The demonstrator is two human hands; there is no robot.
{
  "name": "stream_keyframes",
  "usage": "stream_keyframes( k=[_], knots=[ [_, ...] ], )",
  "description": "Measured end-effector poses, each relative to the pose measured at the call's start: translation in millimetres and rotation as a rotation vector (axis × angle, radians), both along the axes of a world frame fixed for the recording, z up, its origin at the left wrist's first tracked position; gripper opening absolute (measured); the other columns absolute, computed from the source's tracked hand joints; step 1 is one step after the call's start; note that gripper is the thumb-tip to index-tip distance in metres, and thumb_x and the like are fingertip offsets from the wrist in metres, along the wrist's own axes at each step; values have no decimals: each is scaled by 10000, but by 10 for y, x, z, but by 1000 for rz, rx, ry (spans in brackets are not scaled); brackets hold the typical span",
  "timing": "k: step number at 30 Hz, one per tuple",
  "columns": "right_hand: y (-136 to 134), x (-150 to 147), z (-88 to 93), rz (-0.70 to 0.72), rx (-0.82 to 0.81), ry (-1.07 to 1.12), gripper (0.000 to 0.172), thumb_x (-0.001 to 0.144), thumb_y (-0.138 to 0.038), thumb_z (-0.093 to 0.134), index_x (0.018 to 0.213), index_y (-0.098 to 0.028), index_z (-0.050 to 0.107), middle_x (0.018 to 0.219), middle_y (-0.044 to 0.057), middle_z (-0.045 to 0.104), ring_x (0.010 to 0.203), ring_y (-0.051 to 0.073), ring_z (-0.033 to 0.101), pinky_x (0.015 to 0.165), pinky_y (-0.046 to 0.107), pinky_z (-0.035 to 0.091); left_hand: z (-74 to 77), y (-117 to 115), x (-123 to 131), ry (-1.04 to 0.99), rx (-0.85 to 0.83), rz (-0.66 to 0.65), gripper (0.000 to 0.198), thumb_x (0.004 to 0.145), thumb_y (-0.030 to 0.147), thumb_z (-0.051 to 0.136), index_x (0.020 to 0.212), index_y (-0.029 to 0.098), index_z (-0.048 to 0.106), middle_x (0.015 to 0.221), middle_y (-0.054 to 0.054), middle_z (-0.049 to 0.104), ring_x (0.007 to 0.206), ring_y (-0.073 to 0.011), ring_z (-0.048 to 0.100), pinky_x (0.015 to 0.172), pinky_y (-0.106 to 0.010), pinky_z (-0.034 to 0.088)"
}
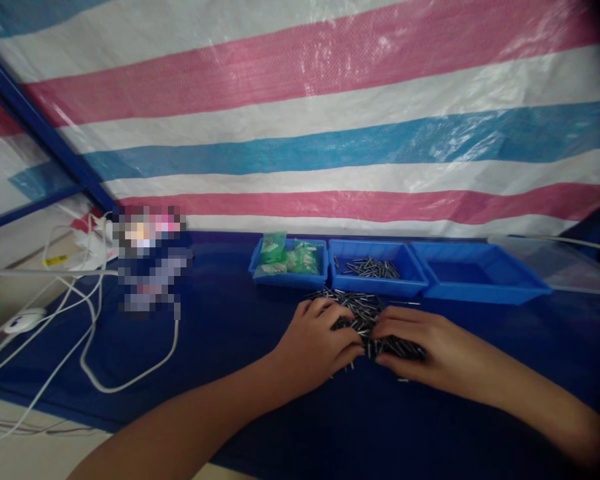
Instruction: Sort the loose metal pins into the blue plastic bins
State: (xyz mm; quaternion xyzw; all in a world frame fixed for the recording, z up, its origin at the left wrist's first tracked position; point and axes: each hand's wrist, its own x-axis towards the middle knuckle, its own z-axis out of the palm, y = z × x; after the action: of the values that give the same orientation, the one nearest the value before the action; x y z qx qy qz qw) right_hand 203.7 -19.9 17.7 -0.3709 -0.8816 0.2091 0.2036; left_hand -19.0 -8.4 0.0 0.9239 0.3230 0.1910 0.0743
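Note:
A pile of thin dark metal pins (363,308) lies on the blue tabletop (220,333) in front of the bins. At the pile's left side, my left hand (317,340) rests with curved, spread fingers touching the pins. My right hand (425,347) curls around pins at the right side, thumb and fingers apart with pins between them. Behind the pile, the middle blue bin (405,283) holds more pins. The left blue bin (290,279) contains green-and-clear plastic packets (274,248). Nothing shows inside the right blue bin (485,290).
White cables (100,383) loop over the table's left side, near a white round device (25,321) and a blurred-out item (153,267). A clear plastic sheet (565,263) lies behind the right bin. A striped tarp (300,147) hangs along the back.

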Motion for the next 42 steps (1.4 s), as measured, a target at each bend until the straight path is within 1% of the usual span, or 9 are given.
stream_keyframes(
  k=[6, 13, 19, 24, 29, 34, 38, 40, 42],
  knots=[
    [19, 6, -131, 12, -4, -8, 156, 857, -191, 558, 943, -252, 673, 911, 35, 645, 821, 176, 635, 723, 285, 506, 20, -17, 31, -2, 1, 29, 173, 913, 324, 528, 907, 221, 667, 1062, -39, 613, 1036, -210, 489, 884, -366, 355],
    [-7, -61, -120, -13, 82, -40, 129, 862, -203, 544, 914, -220, 661, 886, 64, 639, 838, 202, 591, 748, 347, 480, 56, -19, 47, -38, -4, 67, 190, 929, 321, 494, 927, 203, 643, 990, -43, 608, 922, -183, 515, 787, -321, 374],
    [-61, -155, -123, -84, 181, 130, 152, 803, -283, 642, 944, -231, 665, 978, 85, 650, 941, 234, 564, 830, 401, 469, 115, -57, 59, -192, -119, -3, 213, 966, 299, 417, 952, 185, 596, 934, -37, 655, 877, -157, 569, 817, -303, 384],
    [-64, -170, -137, -96, 108, 290, 108, 868, -273, 576, 893, -239, 675, 935, 70, 660, 922, 213, 577, 795, 363, 476, 124, -93, 76, -397, -340, 7, 190, 954, 269, 415, 990, 178, 577, 921, -45, 661, 829, -145, 606, 773, -257, 437],
    [-55, -130, -129, -208, -63, 488, 132, 871, -322, 581, 867, -222, 667, 870, 58, 662, 858, 194, 605, 769, 330, 490, 133, -94, 76, -450, -410, 115, 191, 947, 287, 421, 973, 173, 572, 872, -22, 647, 782, -136, 599, 737, -242, 441],
    [-92, -161, -121, -286, -84, 533, 153, 869, -344, 576, 823, -214, 643, 838, 51, 665, 803, 187, 615, 739, 313, 497, 117, -103, 83, -406, -377, 102, 172, 938, 280, 447, 990, 165, 565, 874, -28, 644, 782, -139, 592, 747, -248, 433],
    [-129, -163, -43, -194, -35, 483, 132, 875, -296, 569, 807, -207, 640, 771, 30, 646, 743, 157, 608, 697, 281, 489, 93, -92, 87, -325, -270, -7, 167, 944, 276, 454, 924, 167, 578, 879, -39, 647, 824, -147, 586, 762, -257, 412],
    [-111, -88, 47, -126, -50, 396, 115, 859, -304, 594, 889, -213, 657, 826, 35, 667, 782, 159, 617, 717, 281, 493, 90, -77, 85, -272, -222, -37, 190, 957, 254, 428, 882, 168, 580, 872, -36, 654, 830, -150, 583, 756, -268, 394],
    [-34, 43, 155, -122, -74, 303, 195, 837, -339, 618, 990, -224, 658, 921, 41, 685, 843, 170, 630, 747, 287, 500, 94, -61, 81, -224, -195, -28, 178, 956, 242, 431, 895, 171, 582, 888, -33, 662, 835, -154, 579, 749, -280, 375]
  ],
)
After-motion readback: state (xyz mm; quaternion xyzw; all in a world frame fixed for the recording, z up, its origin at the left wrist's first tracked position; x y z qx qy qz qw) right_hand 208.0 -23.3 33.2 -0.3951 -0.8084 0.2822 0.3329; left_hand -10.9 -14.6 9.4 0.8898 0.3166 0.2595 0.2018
